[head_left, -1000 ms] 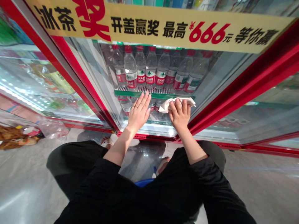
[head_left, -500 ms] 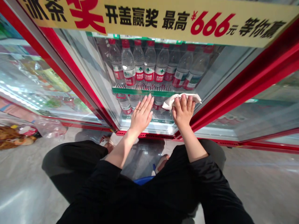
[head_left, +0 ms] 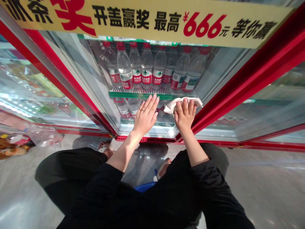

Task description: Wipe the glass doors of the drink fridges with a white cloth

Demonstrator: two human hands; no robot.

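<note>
My left hand [head_left: 146, 116] lies flat on the glass door [head_left: 143, 131] of a drinks fridge, its fingers stretched out and a ring on one of them. To its right, my right hand [head_left: 185, 115] presses a crumpled white cloth [head_left: 171, 106] to the same glass, fingers spread over it; the cloth's far edge sticks out past the fingertips. Behind the glass, water bottles [head_left: 146, 68] with red caps and red-and-white labels stand in a row on a green-edged shelf [head_left: 140, 95]. More bottles on the shelf below are partly hidden by my hands.
A yellow banner [head_left: 166, 24] with printed characters crosses the door's upper part. Red door frames [head_left: 215, 98] run along both sides. Clear plastic wrap [head_left: 45, 135] lies on the floor at left. Something blue [head_left: 145, 187] shows between my legs.
The fridge and banner have shifted slightly left in view as the camera moved. My hands stay on the glass, the right one still on the cloth, with little visible movement.
</note>
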